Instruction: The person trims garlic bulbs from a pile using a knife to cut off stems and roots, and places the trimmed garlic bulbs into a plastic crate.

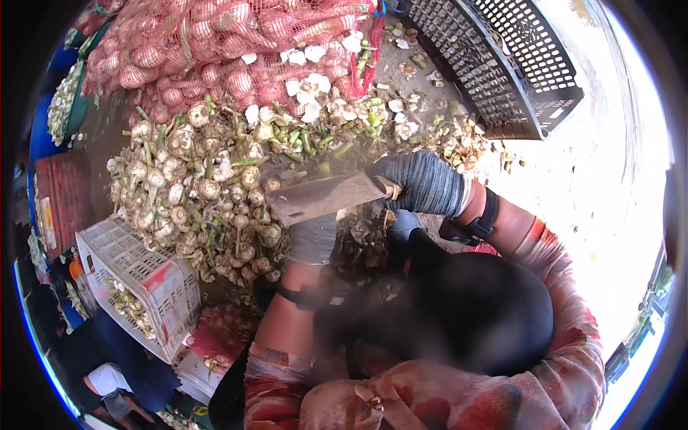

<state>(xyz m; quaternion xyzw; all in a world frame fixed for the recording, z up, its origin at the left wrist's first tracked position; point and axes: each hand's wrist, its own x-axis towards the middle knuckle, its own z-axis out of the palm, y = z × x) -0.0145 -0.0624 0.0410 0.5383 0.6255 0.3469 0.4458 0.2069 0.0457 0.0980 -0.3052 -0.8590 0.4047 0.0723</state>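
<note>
My right hand [424, 182], in a grey knit glove, is wrapped round the handle of a cleaver [326, 199]. Its broad, dirty blade points left across the middle of the view. Just under the blade is my left hand [313, 238], also gloved in grey. The blade covers its fingers, so what they hold, if anything, is hidden. Beyond both hands lies a big heap of garlic bulbs [208, 188] with stalks still on. Cut green stems and loose skins [322, 132] are scattered along the heap's far right side.
Red mesh sacks of garlic [215, 54] are stacked at the back. Black plastic crates [494, 64] stand at the upper right. A white crate [143, 279] sits at the left, near a red container [63, 201]. Another person [111, 383] is at the lower left.
</note>
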